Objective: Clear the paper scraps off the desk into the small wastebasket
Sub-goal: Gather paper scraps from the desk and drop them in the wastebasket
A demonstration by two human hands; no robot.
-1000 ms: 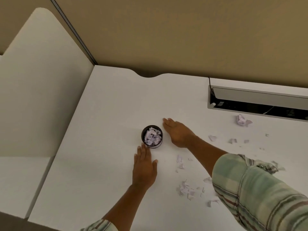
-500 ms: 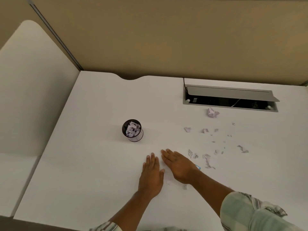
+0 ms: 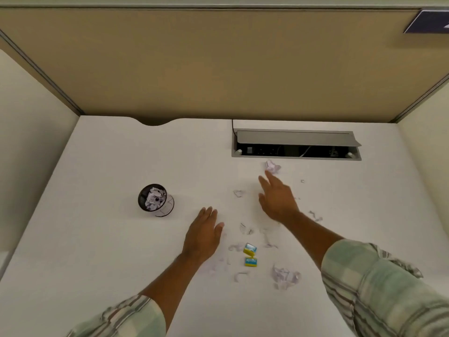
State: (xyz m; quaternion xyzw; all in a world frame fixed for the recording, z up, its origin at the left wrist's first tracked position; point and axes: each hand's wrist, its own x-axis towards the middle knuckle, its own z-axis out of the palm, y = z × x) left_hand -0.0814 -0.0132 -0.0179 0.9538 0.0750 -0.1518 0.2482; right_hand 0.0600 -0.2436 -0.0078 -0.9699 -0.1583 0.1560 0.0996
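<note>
White crumpled wad [image 3: 272, 166] sits just past right hand [image 3: 277, 200] fingertips, toward the cable tray [image 3: 296, 144]; that hand's flat-open, empty, nearer than left hand [image 3: 202, 235], also open, empty.

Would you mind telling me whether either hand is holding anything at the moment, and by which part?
Nothing is held. The left hand lies flat and open on the desk; the right hand reaches, fingers spread, toward the crumpled paper.
</note>
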